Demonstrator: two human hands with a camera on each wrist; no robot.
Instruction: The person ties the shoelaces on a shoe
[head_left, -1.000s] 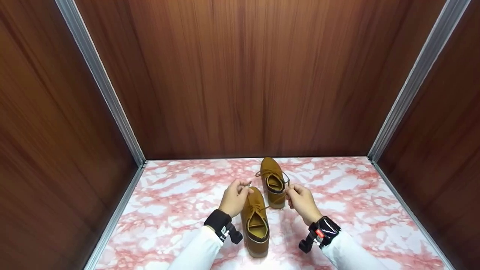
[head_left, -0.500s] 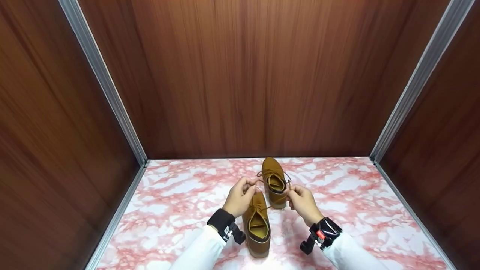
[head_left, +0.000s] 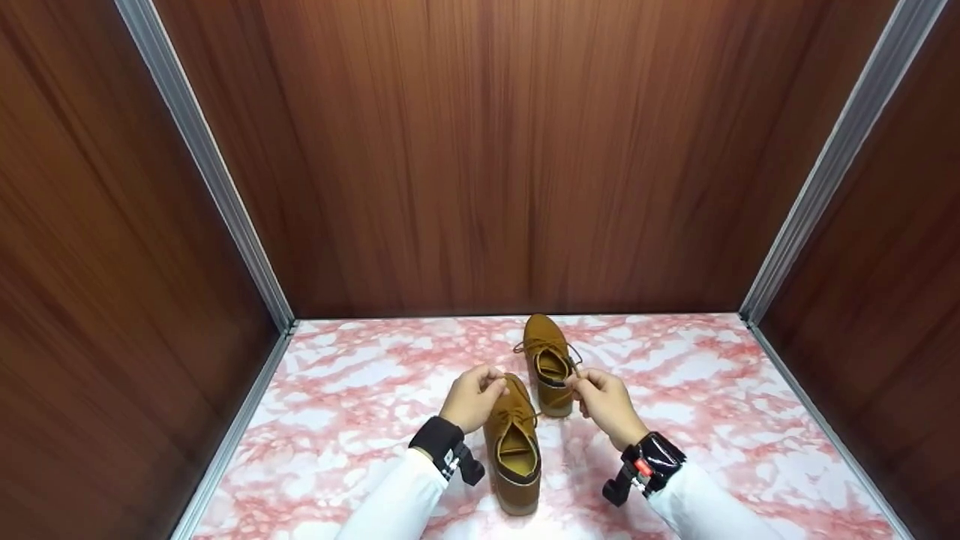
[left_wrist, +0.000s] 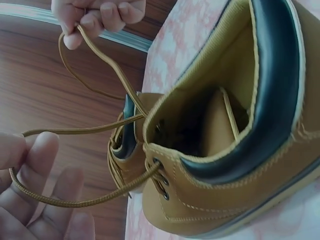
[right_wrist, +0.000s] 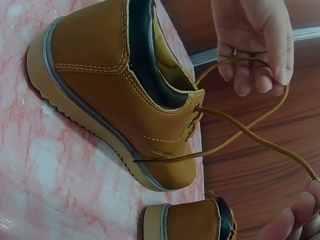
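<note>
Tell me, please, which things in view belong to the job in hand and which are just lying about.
In the job:
near shoe
its lace
left hand and right hand, each pinching that lace

Apparently just there:
far shoe, standing ahead, held by neither hand

Pink-and-white marbled table (head_left: 360,397), two tan shoes standing on it.
The top is blotched in pink over white, with a little shine at the near edge from where I stand. The near shoe (head_left: 516,450) sits upright on its ridged sole, toe pointing to the back; the far shoe (head_left: 550,365), also upright and toe to the back, stands just ahead and slightly right, close to the rear edge.
</note>
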